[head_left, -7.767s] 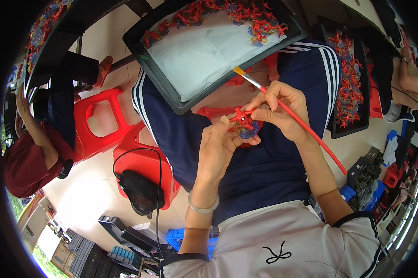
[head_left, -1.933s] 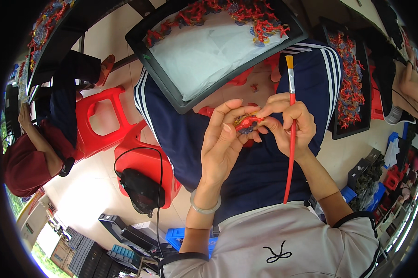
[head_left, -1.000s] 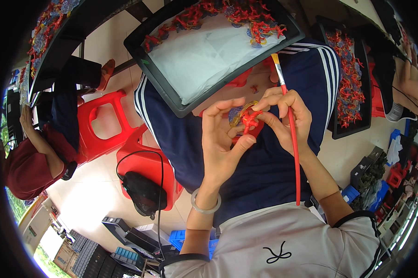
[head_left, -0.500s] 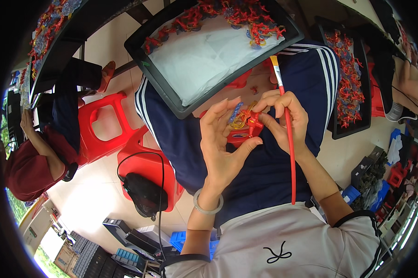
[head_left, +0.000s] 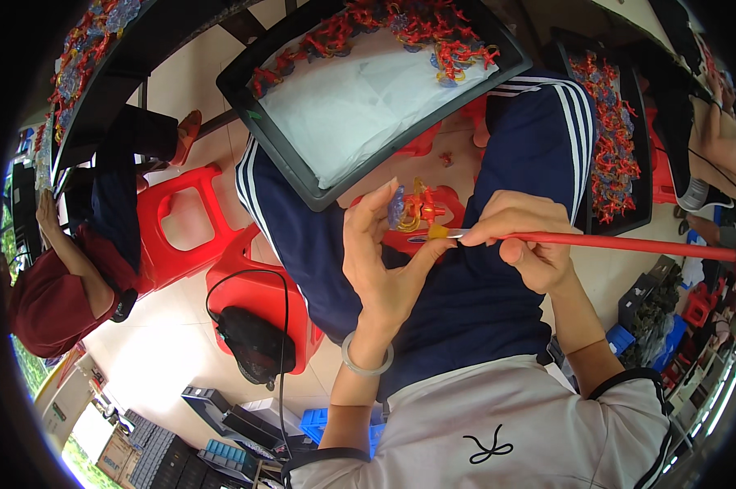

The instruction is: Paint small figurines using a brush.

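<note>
My left hand (head_left: 388,273) holds a small plastic figure (head_left: 423,210), red with yellow curved bits and a clear blue part, between thumb and fingers. A paintbrush (head_left: 621,242) with a long red handle is gripped in my right hand (head_left: 527,232), close to its metal collar. Its handle points out to the right, almost level. The pale yellow bristles meet the lower side of the figure by my left thumb tip; whether they press on the figure or only the thumb I cannot tell.
Beyond my hands a black tray (head_left: 280,155) rests over my knees, lined with white sheet and holding several red, blue and yellow figures. Another filled black tray (head_left: 641,187) is at right. Red stools (head_left: 176,213) stand left, one bearing a black bag (head_left: 254,346). Two people sit nearby.
The brush has swung from upright beside my right hand to level, bristles now at the figure. My right fingers have left the figure, which has turned in my left hand.
</note>
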Available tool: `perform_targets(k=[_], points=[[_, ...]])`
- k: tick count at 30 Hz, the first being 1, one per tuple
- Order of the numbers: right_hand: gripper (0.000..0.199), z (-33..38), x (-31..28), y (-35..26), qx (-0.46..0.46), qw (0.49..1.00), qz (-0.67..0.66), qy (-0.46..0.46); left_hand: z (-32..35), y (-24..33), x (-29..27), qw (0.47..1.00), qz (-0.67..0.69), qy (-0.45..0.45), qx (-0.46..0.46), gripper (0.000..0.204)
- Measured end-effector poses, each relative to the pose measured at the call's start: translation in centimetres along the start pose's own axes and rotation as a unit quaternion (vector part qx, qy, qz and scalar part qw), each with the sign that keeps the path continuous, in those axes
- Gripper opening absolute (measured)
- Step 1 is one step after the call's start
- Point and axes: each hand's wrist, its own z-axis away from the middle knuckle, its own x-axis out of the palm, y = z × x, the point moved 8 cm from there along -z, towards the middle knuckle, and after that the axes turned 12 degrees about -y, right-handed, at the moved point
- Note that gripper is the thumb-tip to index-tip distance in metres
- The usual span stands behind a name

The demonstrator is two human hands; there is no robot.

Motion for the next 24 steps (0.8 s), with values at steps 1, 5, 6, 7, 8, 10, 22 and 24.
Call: perform_targets(k=[1,5,6,7,8,10,22,24], points=[[0.050,0.0,-0.4,-0.1,0.000,1.000,-0.001,0.000,0.0,-0.1,0.2,1.000,0.003,-0.008,-0.005,0.077],[0.044,-0.2,-0.7,-0.6,-0.031,0.998,0.036,0.036,0.2,0.0,0.1,1.000,-0.020,0.000,0.002,0.076],[0.041,-0.2,-0.4,-0.4,-0.019,0.998,0.040,0.039,0.2,0.0,0.1,1.000,-0.019,-0.001,0.003,0.076],[0.038,-0.1,-0.3,-0.3,-0.008,0.998,0.045,0.042,0.2,0.2,0.1,0.998,-0.058,-0.001,0.005,0.076],[0.038,-0.2,-0.3,-0.4,-0.008,0.998,0.044,0.041,0.2,0.5,0.0,0.995,-0.098,0.000,0.007,0.076],[0.034,-0.2,-0.9,-1.0,-0.020,0.996,0.046,0.072,0.2,0.6,-0.1,0.994,-0.103,0.005,0.021,0.077],[0.013,-0.4,-0.4,-1.0,0.004,0.998,0.056,0.026,0.4,0.5,-0.6,0.996,-0.082,0.033,0.025,0.079],[0.012,-0.7,-0.6,-1.2,-0.004,0.999,0.022,0.039,0.4,0.5,-0.7,0.996,-0.075,0.033,0.022,0.079]])
